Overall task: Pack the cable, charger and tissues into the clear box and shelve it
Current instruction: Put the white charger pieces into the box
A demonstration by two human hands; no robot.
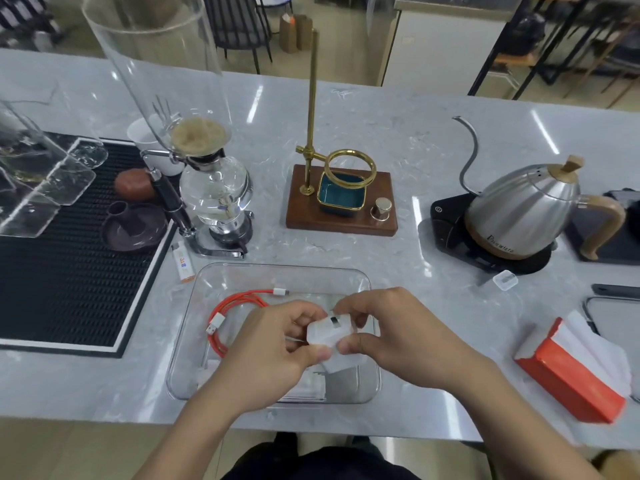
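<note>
Over the box (353, 271), both hands — left (273, 351), right (398, 334) — pinched the white charger (327, 332) between curled fingers. The red cable (235, 306) lay coiled inside; the tissues (571, 368) sat on the counter (398, 133), well right.

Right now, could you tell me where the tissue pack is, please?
In the head view, the orange tissue pack lies on the counter at the right, outside the clear box, below the kettle.

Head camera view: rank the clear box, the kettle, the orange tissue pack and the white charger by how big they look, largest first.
1. clear box
2. kettle
3. orange tissue pack, nearer the camera, so its place below the kettle is unsure
4. white charger
</note>
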